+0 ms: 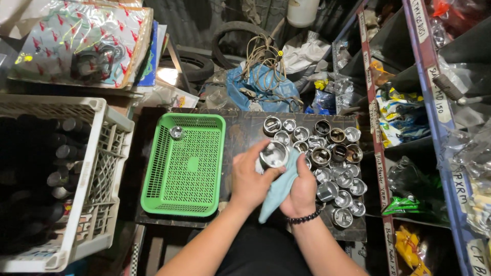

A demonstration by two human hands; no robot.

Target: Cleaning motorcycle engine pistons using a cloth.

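Hands wiping a metal piston

Left hand (249, 180) grips the piston (273, 154); right hand (302, 191) clutches a blue cloth (279, 189) beside the green tray (153, 168).

White crate (107, 153) cut off at left edge, its dark contents indistinct, cloth (279, 191) partly hidden between hands

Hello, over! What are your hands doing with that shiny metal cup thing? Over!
Left hand grips metal piston. Right hand presses light-blue cloth to it. One piston in green basket. Nothing blocking.
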